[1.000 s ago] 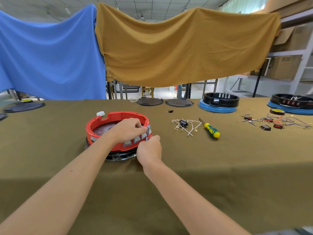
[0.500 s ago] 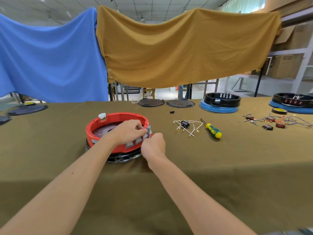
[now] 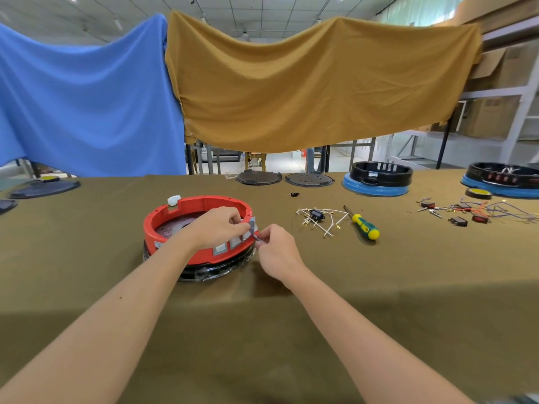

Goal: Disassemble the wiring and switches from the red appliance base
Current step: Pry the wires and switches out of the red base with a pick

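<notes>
The red appliance base [image 3: 163, 220] is a round ring on a black bottom, left of the table's middle. Grey switch frames [image 3: 233, 243] line its near-right wall. My left hand [image 3: 218, 227] reaches over the rim and grips the wall from inside, fingers curled at the rightmost grey switch [image 3: 252, 222]. My right hand [image 3: 275, 250] is just outside the wall and pinches a small grey piece at that same switch. A white part [image 3: 174, 200] sits on the far rim.
White wires with a black switch [image 3: 316, 214] lie right of the base, beside a green and yellow screwdriver [image 3: 363, 224]. Further right are loose switches and coloured wires [image 3: 472, 211]. Two black and blue bases [image 3: 379, 179] and dark round plates [image 3: 259, 177] stand at the back.
My right hand has pulled slightly away from the wall to the right, its fingertips now showing a small grey piece. The left hand keeps its hold on the rim.
</notes>
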Motion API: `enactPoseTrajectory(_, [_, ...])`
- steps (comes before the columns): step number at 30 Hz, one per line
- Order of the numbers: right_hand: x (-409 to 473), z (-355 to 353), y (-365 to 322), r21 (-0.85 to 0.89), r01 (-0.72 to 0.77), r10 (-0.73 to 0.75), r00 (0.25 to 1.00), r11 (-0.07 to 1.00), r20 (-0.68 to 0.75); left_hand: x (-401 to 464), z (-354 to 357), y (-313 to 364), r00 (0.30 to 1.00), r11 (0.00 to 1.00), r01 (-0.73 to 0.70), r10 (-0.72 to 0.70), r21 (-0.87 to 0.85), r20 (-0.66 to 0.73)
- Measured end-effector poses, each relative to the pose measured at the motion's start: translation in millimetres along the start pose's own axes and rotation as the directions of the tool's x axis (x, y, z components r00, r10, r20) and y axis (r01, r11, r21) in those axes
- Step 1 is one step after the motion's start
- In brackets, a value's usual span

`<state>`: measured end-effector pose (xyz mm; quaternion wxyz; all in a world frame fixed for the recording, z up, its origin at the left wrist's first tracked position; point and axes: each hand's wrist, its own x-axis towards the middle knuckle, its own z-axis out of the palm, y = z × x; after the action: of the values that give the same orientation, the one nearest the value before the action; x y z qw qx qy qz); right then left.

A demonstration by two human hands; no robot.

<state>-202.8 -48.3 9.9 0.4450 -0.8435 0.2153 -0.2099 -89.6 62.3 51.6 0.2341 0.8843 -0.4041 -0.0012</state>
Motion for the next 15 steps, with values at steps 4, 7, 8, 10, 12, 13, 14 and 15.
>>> enactPoseTrajectory(4, [2.9,-4.9,-4.1,-0.033,-0.001,0.002,1.0,0.999,0.014,-0.1,-0.2,1.4,1.0,1.0,-0.004,0.004,0.007,-0.001])
enactPoseTrajectory(7, [-2.2,2.8,-6.2,0.008,-0.035,0.035,0.999,0.999,-0.019,-0.9,0.2,2.1,1.0,1.0,-0.005,0.005,0.009,0.004])
enactPoseTrajectory(8, [-5.3,8.3,-8.1,0.063,-0.069,0.072,0.997,0.996,-0.035,-0.9,0.7,2.6,1.0,1.0,-0.007,0.007,0.007,0.006])
enactPoseTrajectory(10, [-8.7,21.9,-14.9,0.277,-0.177,0.198,0.979,0.944,-0.049,-1.3,0.7,3.4,1.0,1.0,-0.012,0.012,-0.001,0.007])
enactPoseTrajectory(12, [-8.7,33.8,-26.3,0.54,-0.286,0.353,0.935,0.792,-0.023,-2.0,0.1,4.1,1.0,1.0,-0.015,0.015,-0.021,0.014])
enactPoseTrajectory(13, [-7.1,38.3,-31.1,0.626,-0.311,0.409,0.913,0.715,-0.013,-2.5,-0.3,4.2,1.0,0.999,-0.016,0.016,-0.034,0.019])
enactPoseTrajectory(14, [-4.8,42.0,-33.3,0.668,-0.321,0.443,0.896,0.671,-0.015,-2.9,-0.7,4.3,1.0,0.999,-0.016,0.017,-0.044,0.022])
enactPoseTrajectory(15, [-3.4,44.3,-34.0,0.683,-0.323,0.46,0.888,0.655,-0.021,-3.1,-0.9,4.4,1.0,0.999,-0.017,0.018,-0.05,0.025])
